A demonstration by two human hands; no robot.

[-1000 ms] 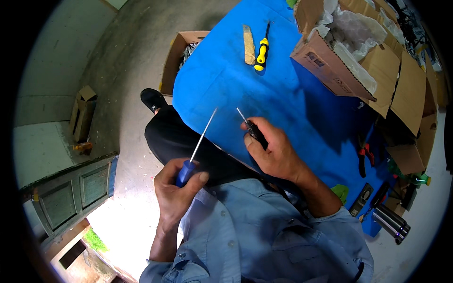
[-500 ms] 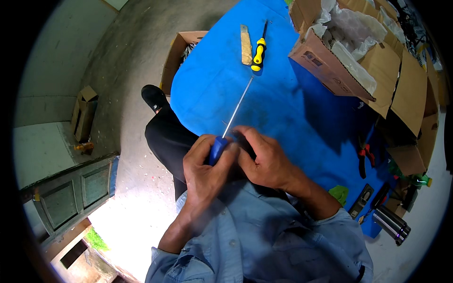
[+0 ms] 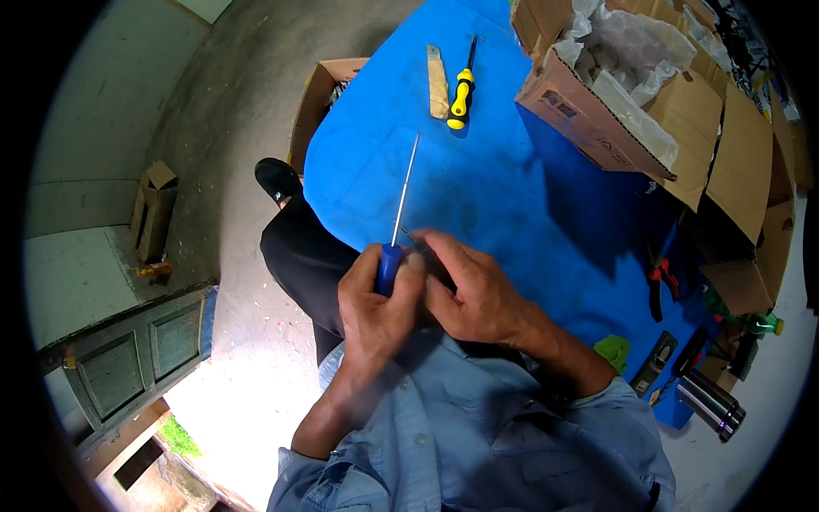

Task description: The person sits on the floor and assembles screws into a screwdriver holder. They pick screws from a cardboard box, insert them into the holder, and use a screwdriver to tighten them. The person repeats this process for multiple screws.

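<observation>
My left hand [image 3: 375, 300] is closed around the blue handle of a screwdriver [image 3: 389, 271], whose thin metal shaft points away from me over the blue cloth [image 3: 512, 205]. Close against it, my right hand [image 3: 473, 294] is closed, thumb and forefinger pinched together. A tiny dark tip shows by those fingers beside the shaft, too small to name. Beyond the shaft's end lies a yellow-and-black screwdriver [image 3: 461, 101]. To its left is a flat strip wrapped in tan material [image 3: 438, 83].
An open cardboard box [image 3: 597, 136] with clear plastic bags stands at the far right. Red-and-black pliers [image 3: 657, 286], a green piece [image 3: 612, 352] and a shiny metal cylinder [image 3: 710, 405] lie at the right. Another carton [image 3: 311, 111] sits beyond the cloth's left edge.
The blue screwdriver's shaft has swung left and stands more upright in the picture. Both hands keep their closed grip, and the dark tip by the right fingers shows more plainly.
</observation>
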